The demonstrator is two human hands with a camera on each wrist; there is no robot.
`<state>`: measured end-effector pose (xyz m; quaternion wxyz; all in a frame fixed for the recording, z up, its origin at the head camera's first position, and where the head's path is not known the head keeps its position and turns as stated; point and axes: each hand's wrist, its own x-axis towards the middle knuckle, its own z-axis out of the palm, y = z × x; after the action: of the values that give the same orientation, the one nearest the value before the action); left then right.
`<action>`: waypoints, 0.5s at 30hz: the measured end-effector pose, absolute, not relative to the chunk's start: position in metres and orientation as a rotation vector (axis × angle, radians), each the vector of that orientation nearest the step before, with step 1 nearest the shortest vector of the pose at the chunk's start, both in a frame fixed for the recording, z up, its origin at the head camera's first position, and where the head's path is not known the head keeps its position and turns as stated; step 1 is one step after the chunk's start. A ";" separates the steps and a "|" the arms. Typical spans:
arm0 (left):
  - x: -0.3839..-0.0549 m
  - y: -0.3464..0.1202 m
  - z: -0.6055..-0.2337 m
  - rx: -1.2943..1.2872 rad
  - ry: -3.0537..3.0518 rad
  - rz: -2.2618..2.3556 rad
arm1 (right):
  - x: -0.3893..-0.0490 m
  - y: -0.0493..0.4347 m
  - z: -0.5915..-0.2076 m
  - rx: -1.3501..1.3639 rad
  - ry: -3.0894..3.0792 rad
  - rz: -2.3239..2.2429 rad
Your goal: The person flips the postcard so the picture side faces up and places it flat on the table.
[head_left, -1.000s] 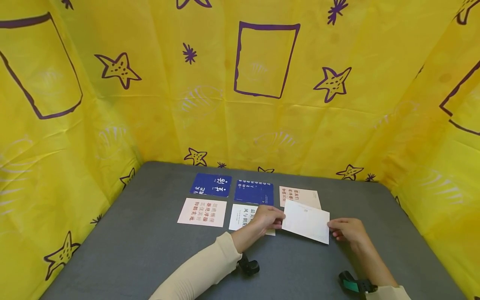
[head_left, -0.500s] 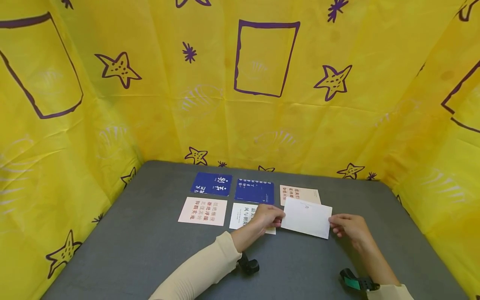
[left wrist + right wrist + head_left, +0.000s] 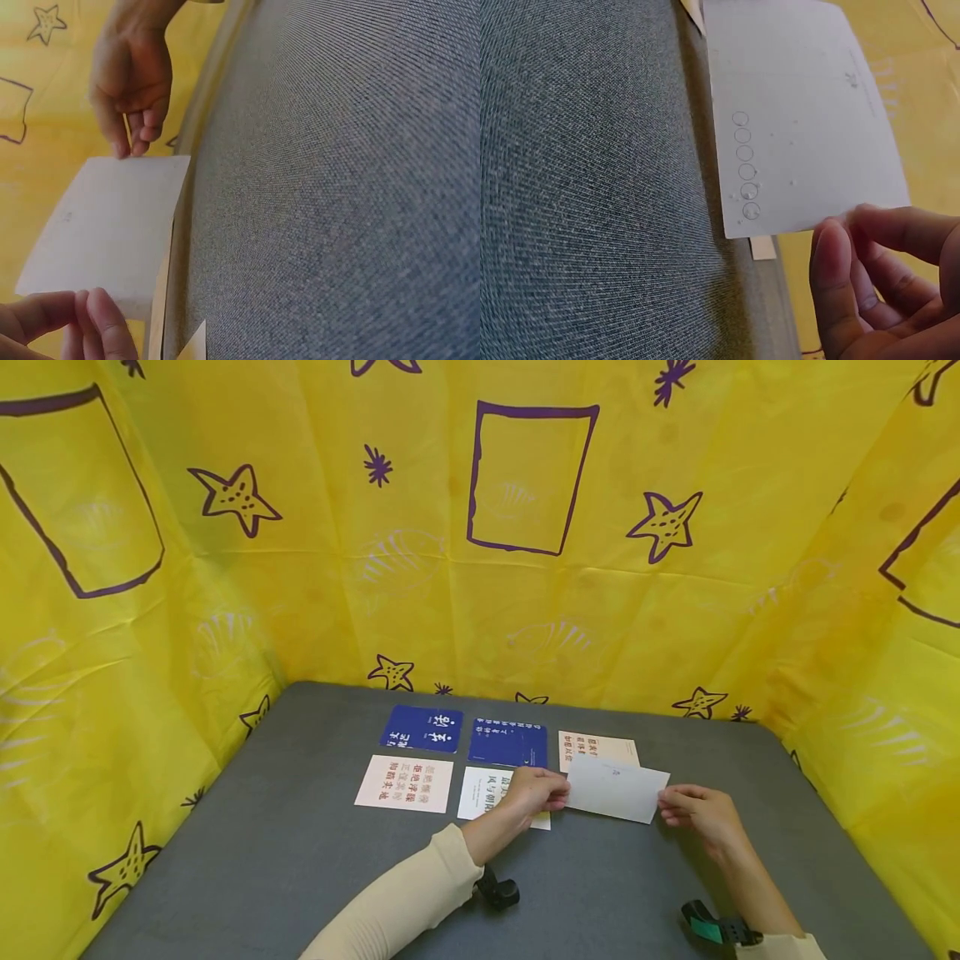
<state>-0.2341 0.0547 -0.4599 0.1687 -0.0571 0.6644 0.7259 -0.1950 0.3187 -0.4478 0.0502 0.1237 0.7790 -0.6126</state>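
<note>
A white postcard is held up tilted over the table, between both hands. Its pale side bears a small mark and, in the right wrist view, a row of several printed circles along one edge. My left hand pinches its left edge between thumb and fingers. The opposite edge is pinched by my right hand, seen close up in the right wrist view. Behind the held postcard, partly covered by it, lies a pale pink card with red writing. A white card with dark writing lies partly under my left forearm and hand.
Two dark blue cards lie in the back row, a left one and a middle one. A pink card with red writing lies at front left. The grey table meets a yellow patterned cloth behind and at the sides.
The postcard's near edge and right end have risen a little away from the person, changing its tilt. My right hand has shifted slightly up with it; my left hand stays nearly in place.
</note>
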 end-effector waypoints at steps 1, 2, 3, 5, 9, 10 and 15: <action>-0.234 0.055 -0.460 -0.166 1.880 2.081 | -0.195 0.319 -0.448 0.371 2.373 -1.869; -0.234 0.055 -0.461 -0.170 1.870 2.099 | -0.195 0.319 -0.447 0.363 2.374 -1.869; -0.235 0.055 -0.461 -0.175 1.860 2.117 | -0.195 0.319 -0.447 0.350 2.374 -1.871; -0.235 0.056 -0.461 -0.179 1.840 2.140 | -0.195 0.320 -0.446 0.337 2.370 -1.885; -0.236 0.055 -0.460 -0.167 1.822 2.161 | -0.196 0.321 -0.444 0.297 2.344 -1.946; -0.236 0.055 -0.459 -0.164 1.817 2.164 | -0.196 0.321 -0.443 0.289 2.336 -1.965; -0.235 0.055 -0.457 -0.159 1.812 2.193 | -0.195 0.322 -0.442 0.241 2.270 -2.074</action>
<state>-0.2348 0.0546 -0.4568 0.1455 -0.0551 0.6291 0.7616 -0.1950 0.3221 -0.4423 0.0288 0.0782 0.7357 -0.6722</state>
